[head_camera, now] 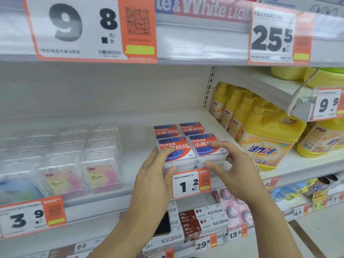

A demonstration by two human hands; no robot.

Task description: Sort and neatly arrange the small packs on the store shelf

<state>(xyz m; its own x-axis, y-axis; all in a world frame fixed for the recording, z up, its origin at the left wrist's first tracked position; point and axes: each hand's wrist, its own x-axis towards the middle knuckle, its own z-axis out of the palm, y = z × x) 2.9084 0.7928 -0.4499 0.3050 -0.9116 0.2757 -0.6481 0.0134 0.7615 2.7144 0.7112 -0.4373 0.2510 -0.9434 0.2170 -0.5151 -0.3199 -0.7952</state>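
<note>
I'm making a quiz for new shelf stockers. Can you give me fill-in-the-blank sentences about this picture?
1. The left hand and right hand grip clear plastic packs with red-and-blue labels at the shelf's ____ edge.
2. The white price tag under those packs reads 1.____.
3. The big jug with a handle to the right is ____.

Missing words: front; 2; yellow

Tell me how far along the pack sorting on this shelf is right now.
Done, it seems: two red-and-blue packs sit side by side at the back. In hand: the left hand and right hand grip the two front stacks at the shelf edge, squaring them up above the 1.2 price tag. Left: letting go, and probably checking the clear packs to the left, which look blurred but roughly in rows.
</note>
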